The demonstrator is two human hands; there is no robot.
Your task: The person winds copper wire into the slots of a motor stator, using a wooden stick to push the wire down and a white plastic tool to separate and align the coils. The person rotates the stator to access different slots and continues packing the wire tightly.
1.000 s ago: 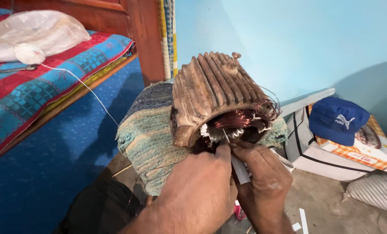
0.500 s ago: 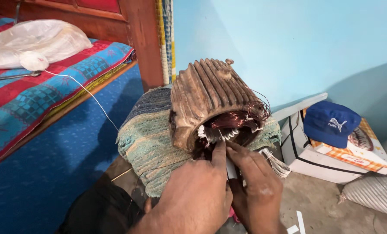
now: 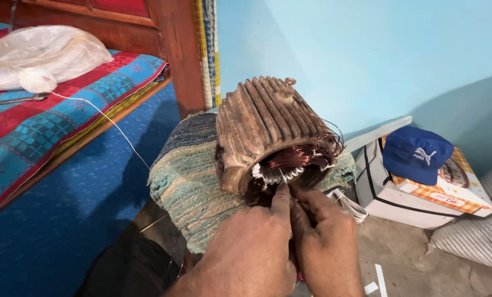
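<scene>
Stator: ribbed, rust-brown motor housing (image 3: 265, 129) lies on its side just beyond both hands, its open end turned toward them.
Support: woven, faded green-and-blue cloth pad (image 3: 188, 181) sits under the housing and spreads to the left of the left hand.
Left hand: left hand (image 3: 251, 250) is closed into a pinch, index fingertip pressed to the lower rim of the bore, against something thin I cannot make out.
Right hand: right hand (image 3: 326, 245) lies touching the left one, fingers drawn together and pointing into the same spot; whether it grips a tool is hidden.
Windings: copper coils (image 3: 293, 157) fill the bore right above the fingertips, with white slot liners (image 3: 271, 175) sticking out between them.
Loose leads: thin wire ends (image 3: 331, 143) curl off the rim, above and to the right of the right hand.
Weight: cast metal body looks heavy and rigid; it probably stays put on the pad.
Fragile parts: coil wire and paper liners look soft, easily nicked or bent.
Hold: outer fins seem the safe grip, rough and not slippery; keep off the coils.
Nearby: blue cap (image 3: 416, 157) rests on a white box (image 3: 392, 195), well to the right of the right hand.
</scene>
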